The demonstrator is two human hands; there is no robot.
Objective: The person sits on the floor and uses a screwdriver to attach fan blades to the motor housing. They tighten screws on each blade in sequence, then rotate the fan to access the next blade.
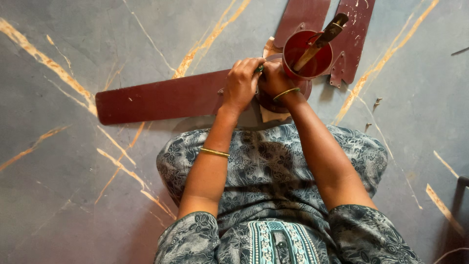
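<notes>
maroon ceiling fan (161,100), blades flat on floor

A few small screws (376,102) lie on the grey, yellow-veined stone floor (73,195).

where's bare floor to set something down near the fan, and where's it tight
Bare grey floor lies wide open left of the person's lap, below the long fan blade. More lies right of the lap, past two small screws. It is crowded at the fan hub, where the left hand and right hand press together.
</notes>
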